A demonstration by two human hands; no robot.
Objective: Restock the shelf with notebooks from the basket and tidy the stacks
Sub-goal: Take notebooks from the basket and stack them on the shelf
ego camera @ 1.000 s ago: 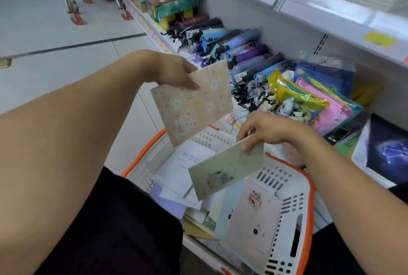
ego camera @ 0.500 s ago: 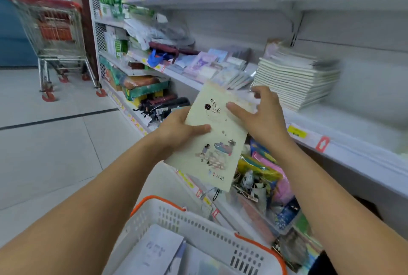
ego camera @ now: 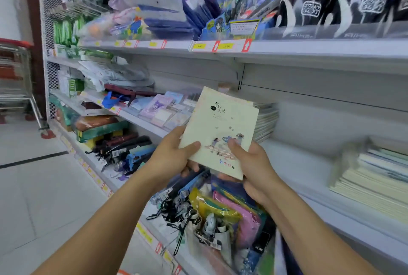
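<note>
A yellow price tag (ego camera: 226,46) on the upper shelf edge at one o'clock reads "10.00", while the dark characters at the top and the coloured ones at the bottom of the pale notebook (ego camera: 223,129) at centre are too blurred to read.

Counted: two hands, left hand (ego camera: 171,160) and right hand (ego camera: 254,168); one held notebook (ego camera: 220,131); two notebook stacks, centre stack (ego camera: 265,120) and right-edge stack (ego camera: 375,179); one shopping trolley (ego camera: 15,80), left edge.
</note>
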